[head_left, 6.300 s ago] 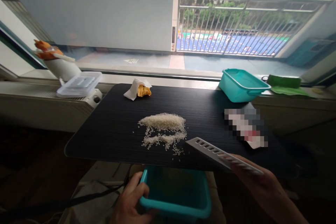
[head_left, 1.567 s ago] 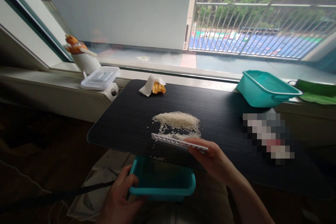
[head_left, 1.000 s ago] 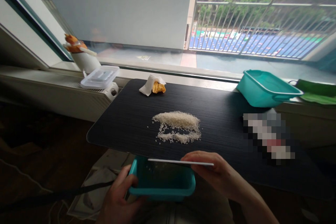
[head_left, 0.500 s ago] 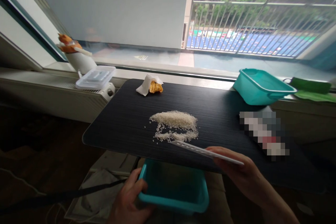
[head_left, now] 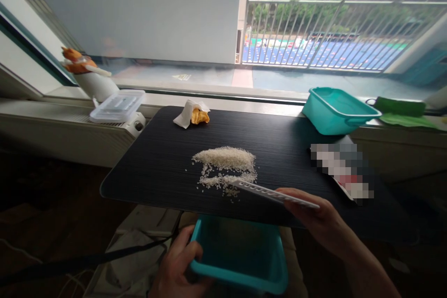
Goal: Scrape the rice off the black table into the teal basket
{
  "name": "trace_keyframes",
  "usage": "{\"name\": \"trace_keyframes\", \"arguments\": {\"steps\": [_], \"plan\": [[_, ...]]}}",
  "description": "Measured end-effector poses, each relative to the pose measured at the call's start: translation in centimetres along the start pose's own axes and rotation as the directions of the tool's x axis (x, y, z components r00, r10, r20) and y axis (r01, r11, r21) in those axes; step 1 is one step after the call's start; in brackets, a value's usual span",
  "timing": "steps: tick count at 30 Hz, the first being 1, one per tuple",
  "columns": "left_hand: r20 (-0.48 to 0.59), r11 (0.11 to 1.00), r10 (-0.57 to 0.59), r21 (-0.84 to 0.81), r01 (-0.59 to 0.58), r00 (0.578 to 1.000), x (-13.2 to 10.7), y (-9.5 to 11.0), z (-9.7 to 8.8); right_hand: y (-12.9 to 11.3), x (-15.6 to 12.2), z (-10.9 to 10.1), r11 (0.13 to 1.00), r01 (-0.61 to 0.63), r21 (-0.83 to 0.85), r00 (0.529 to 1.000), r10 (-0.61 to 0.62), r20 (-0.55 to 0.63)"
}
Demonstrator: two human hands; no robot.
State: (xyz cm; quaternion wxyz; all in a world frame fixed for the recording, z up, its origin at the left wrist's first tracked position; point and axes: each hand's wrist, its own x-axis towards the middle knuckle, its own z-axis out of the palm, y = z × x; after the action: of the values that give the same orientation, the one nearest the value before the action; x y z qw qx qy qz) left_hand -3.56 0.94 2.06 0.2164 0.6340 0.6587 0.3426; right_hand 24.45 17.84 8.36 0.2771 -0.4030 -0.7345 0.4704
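Observation:
My left hand (head_left: 183, 260) grips the left side of a teal plastic bin (head_left: 240, 279), held just below the front edge of the black table (head_left: 146, 163). In my right hand (head_left: 310, 214) is a flat white strip with a row of holes (head_left: 260, 190). Its far tip touches the near edge of the spilled rice. The rice (head_left: 226, 157) lies in a thick band, with a thinner row in front of it and a few grains pulled toward me. Shadow hides most of the bin's bottom.
A crumpled white tissue with an orange piece (head_left: 199, 116) lies at the table's back. Another teal bin (head_left: 338, 111) stands at the back right, near a blurred flat item (head_left: 342, 172). A clear lid (head_left: 118, 106) rests on the radiator at left. Green cloth (head_left: 401, 111) lies on the sill.
The strip's tip has moved onto the thin row of rice, and some grains have slid toward the table's front edge. The view has shifted slightly. My left hand still holds the bin.

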Motion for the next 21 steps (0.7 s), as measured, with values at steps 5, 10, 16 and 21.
{"name": "trace_keyframes", "arguments": {"steps": [5,10,16,21], "plan": [[-0.014,1.000,0.009,-0.030,-0.010,1.000,-0.1,-0.4,0.2,0.2,-0.4,-0.1,1.000,-0.005,0.008,1.000,0.005,0.013],[-0.034,1.000,-0.009,-0.020,0.009,0.999,-0.1,-0.5,0.5,0.4,-1.5,-0.7,0.999,-0.045,0.002,0.998,0.045,-0.042],[-0.040,1.000,-0.008,-0.007,0.007,0.999,-0.1,-0.7,0.6,0.6,-2.4,-1.4,0.998,-0.051,0.024,0.999,0.051,0.019],[-0.026,1.000,-0.011,-0.018,0.011,1.000,-0.2,-0.8,0.6,1.3,-1.9,-1.5,0.996,-0.085,0.018,0.995,0.086,-0.047]]}}
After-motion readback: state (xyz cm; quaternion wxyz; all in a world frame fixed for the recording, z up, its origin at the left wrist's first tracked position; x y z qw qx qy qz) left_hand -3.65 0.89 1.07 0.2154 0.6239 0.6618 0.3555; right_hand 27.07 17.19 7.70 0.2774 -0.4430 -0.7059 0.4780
